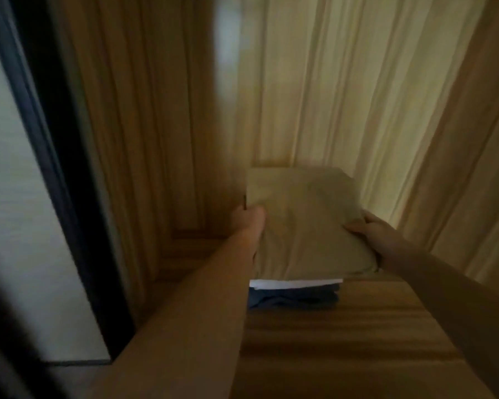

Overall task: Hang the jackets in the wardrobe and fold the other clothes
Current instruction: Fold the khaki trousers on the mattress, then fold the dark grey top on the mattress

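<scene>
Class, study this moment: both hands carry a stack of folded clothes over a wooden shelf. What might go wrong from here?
1. The beige folded garment overhangs the white folded layer and dark blue folded layer; the lower ones may slip out.
2. The left hand and right hand hold only the edges, so the stack might sag or unfold onto the wooden shelf.

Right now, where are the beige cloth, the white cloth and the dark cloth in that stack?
Beige cloth [306, 223], head view, top face.
White cloth [294, 284], head view, front edge.
Dark cloth [293, 299], head view, front edge.
</scene>
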Demonstrator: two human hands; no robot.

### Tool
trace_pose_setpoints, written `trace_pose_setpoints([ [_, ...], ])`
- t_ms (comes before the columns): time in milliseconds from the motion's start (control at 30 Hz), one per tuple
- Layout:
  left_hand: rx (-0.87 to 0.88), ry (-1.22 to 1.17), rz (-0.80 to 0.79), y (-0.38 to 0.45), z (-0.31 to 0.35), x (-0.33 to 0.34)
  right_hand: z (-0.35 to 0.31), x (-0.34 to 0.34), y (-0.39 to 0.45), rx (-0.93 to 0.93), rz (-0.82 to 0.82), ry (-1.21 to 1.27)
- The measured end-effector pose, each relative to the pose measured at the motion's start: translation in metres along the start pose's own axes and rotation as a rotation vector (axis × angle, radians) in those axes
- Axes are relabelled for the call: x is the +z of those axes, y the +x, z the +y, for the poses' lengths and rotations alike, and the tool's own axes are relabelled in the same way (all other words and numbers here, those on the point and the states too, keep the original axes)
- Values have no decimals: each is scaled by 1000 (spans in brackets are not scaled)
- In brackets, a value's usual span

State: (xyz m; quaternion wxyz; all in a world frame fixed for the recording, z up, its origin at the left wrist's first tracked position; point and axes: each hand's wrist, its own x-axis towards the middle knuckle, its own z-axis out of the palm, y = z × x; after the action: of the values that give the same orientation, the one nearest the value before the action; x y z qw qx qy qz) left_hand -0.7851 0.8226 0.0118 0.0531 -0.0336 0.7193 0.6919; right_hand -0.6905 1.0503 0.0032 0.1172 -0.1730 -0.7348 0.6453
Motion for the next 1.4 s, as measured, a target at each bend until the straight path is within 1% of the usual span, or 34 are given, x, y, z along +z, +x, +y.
trace_pose_setpoints([
  [67,-25,89,4,19,-23,0,30,9,18,100,-22,-79],
  [133,-58,173,-35,35,-51,-5,59,20,26,149,11,-195],
  [233,-84,206,-85,54,-74,-9,69,25,37,122,48,-245],
  [333,-96,244,-59,64,-82,-6,69,25,50,116,39,-293],
  [433,-66,353,0,63,-94,-1,78,32,51,78,50,-468],
  [533,25,544,50,61,-88,2,79,32,47,47,128,-567],
  [600,120,729,38,54,-79,2,75,25,36,26,161,-615],
  [700,281,1033,-5,33,-66,5,69,9,7,-13,143,-692],
  [767,392,1140,-122,9,-52,16,61,-9,-22,-60,93,-836],
  [800,422,1147,-204,-7,-46,24,56,-20,-40,-85,104,-895],
  [867,500,1117,-343,-46,-34,39,45,-41,-87,-206,216,-1003],
  [933,624,1057,-441,-93,-25,52,37,-63,-142,-310,293,-1098],
  [967,675,1026,-497,-119,-22,59,35,-74,-173,-288,329,-1097],
  [1067,788,1005,-661,-197,-16,76,30,-107,-263,-20,460,-1136],
  [1133,857,984,-751,-244,-14,88,29,-129,-318,34,557,-1203],
  [1267,1029,948,-921,-331,-18,113,30,-156,-433,178,742,-1258],
  [1400,1151,894,-1102,-407,-33,125,33,-153,-544,358,912,-1271],
])
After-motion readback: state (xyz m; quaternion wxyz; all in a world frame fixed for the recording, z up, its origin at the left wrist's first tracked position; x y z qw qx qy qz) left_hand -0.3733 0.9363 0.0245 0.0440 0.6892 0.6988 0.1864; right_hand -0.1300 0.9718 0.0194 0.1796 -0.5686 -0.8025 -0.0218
